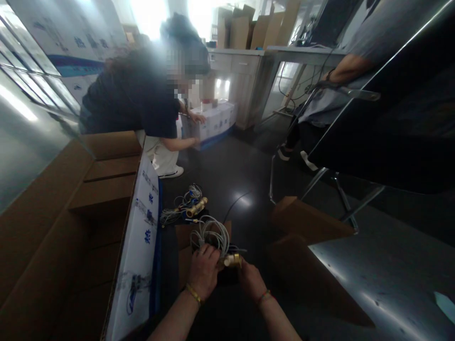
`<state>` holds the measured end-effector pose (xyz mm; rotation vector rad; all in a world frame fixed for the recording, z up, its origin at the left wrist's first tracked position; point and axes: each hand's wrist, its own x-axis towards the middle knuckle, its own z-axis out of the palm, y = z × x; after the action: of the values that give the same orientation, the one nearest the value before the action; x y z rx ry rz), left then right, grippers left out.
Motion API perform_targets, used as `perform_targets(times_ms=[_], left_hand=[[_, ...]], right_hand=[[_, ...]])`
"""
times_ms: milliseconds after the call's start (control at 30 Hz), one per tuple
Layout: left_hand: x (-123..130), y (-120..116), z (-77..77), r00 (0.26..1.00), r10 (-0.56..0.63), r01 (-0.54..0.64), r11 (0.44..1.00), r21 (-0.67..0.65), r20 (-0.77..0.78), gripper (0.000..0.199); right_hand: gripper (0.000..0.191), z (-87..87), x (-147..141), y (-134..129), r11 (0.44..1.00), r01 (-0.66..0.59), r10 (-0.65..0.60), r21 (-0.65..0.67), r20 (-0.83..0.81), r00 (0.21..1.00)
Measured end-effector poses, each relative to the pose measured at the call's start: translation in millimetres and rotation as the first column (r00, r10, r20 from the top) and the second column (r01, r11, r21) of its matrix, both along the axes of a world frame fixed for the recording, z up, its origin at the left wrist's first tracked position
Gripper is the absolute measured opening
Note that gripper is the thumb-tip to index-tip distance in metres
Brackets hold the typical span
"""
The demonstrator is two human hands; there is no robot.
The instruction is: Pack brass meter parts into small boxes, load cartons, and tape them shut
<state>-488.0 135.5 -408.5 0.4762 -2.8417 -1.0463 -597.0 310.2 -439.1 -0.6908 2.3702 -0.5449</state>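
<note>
My left hand [203,271] and my right hand [250,280] meet low in the middle of the head view, both closed on a brass fitting [232,260] with a coil of grey-white cable [212,234] attached. The fitting sits between my fingers, over a small open cardboard box [182,237]. A second brass fitting with coiled cable [195,207] lies on the dark floor just beyond. Each wrist wears a thin bracelet.
A large open cardboard carton [106,189] with white and blue printing stands at my left. A person crouches behind it, handling a white box [213,121]. Another person sits on a metal chair [337,142] at right. Cardboard flaps [305,222] lie at my right.
</note>
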Motion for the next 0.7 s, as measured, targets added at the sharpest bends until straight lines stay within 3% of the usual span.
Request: perform_targets(times_ms=[100, 167, 233, 367, 533, 700], left_hand=[[10, 5, -23.7, 0.981, -0.057, 0.062, 0.998, 0.023, -0.184, 0.019], [15, 6, -38.4, 0.97, 0.034, -0.02, 0.998, 0.059, -0.24, 0.031], [19, 5, -43.4, 0.971, 0.087, -0.075, 0.995, 0.062, -0.22, 0.037], [30, -2, -21.8, 0.998, -0.025, 0.026, 0.999, -0.023, 0.059, 0.023], [33, -11, 8.3, 0.873, 0.105, -0.006, 0.979, -0.205, 0.477, 0.035], [4, -14, 12.5, 0.852, 0.053, 0.043, 0.984, -0.17, 0.522, 0.033]], right_hand=[[0.048, -5.2, -6, 9, 1.0, 0.002, -0.001, -0.016, 0.063, 0.998], [0.048, -6.8, -10, 14, 0.999, 0.005, 0.0, -0.045, 0.118, 0.993], [0.048, -6.0, -12, 16, 0.999, 0.015, -0.009, -0.045, 0.138, 0.99], [0.05, 2.0, -10, 9, 1.0, 0.013, -0.014, 0.014, 0.092, 0.996], [0.051, 13.4, -2, -4, 0.994, -0.026, 0.021, 0.105, 0.05, 0.999], [0.053, 14.2, 4, -14, 0.979, -0.131, 0.129, 0.157, 0.025, 0.991]])
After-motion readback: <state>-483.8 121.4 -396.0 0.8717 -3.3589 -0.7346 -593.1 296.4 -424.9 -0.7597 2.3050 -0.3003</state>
